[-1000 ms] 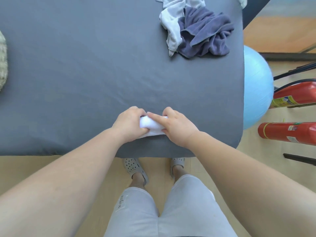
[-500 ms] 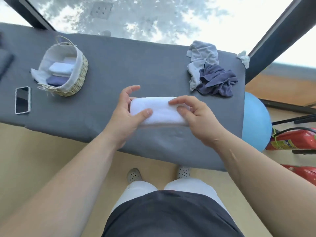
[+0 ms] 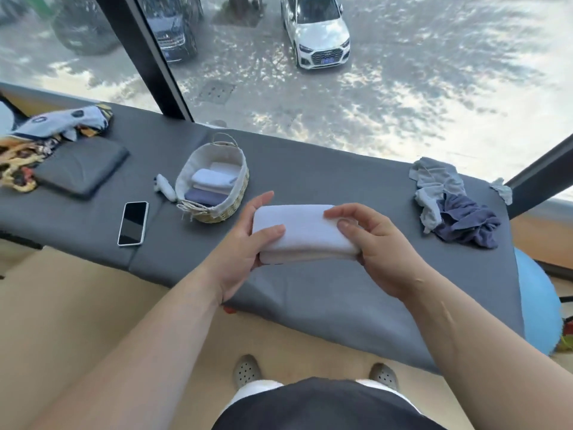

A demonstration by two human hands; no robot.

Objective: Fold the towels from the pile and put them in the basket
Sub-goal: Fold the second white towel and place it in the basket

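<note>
Since a moment ago the folded white towel [image 3: 302, 232] has come up off the bench [image 3: 310, 178] and both hands carry it in the air, nearer the basket [image 3: 214, 178]. Left hand [image 3: 238, 243] has its grip clamped on the towel's left end, thumb on top, fingers behind. Right hand [image 3: 381, 243] pinches the right end, palm under. Inside the basket lie folded white towels and a purple one. Unfolded pile [image 3: 452, 203] sits at the bench's right end; a phone [image 3: 133, 223] lies left of the basket.
</note>
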